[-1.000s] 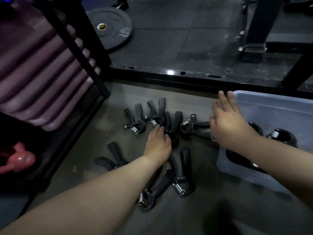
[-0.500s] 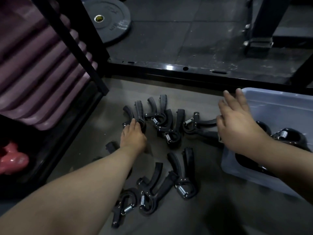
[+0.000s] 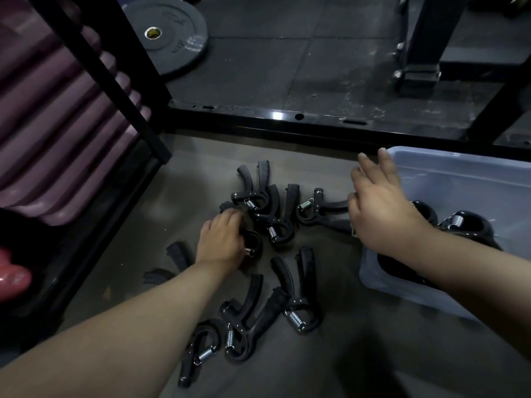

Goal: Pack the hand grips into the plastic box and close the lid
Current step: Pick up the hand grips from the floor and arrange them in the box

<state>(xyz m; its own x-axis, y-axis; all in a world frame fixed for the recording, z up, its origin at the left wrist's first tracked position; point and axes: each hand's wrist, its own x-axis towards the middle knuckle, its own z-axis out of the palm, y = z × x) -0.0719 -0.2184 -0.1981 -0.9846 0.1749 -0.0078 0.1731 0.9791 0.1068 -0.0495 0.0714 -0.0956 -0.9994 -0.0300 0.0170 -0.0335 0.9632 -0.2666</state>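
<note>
Hands first: the left hand (image 3: 221, 242) curls its fingers over one hand grip (image 3: 253, 246) in the middle of the pile. The right hand (image 3: 379, 208) lies with fingers straight and slightly spread against the near left corner of the plastic box (image 3: 459, 165).

A few packed grips (image 3: 471, 225) lie inside the box. The loose grips (image 3: 277, 222) are scattered on the floor (image 3: 195, 185) just beside it, some overlapping. No lid is in view.

The likely snag is tangling. The curved handles and exposed springs interlock, so lifting one could drag a neighbour along or drop it short of the box. Grips tossed in loosely may also pile too high for a lid.

The handles are matte black and hooked, and each grip carries a shiny coiled metal spring. The box is pale, translucent and smooth-walled, with rounded corners.
</note>
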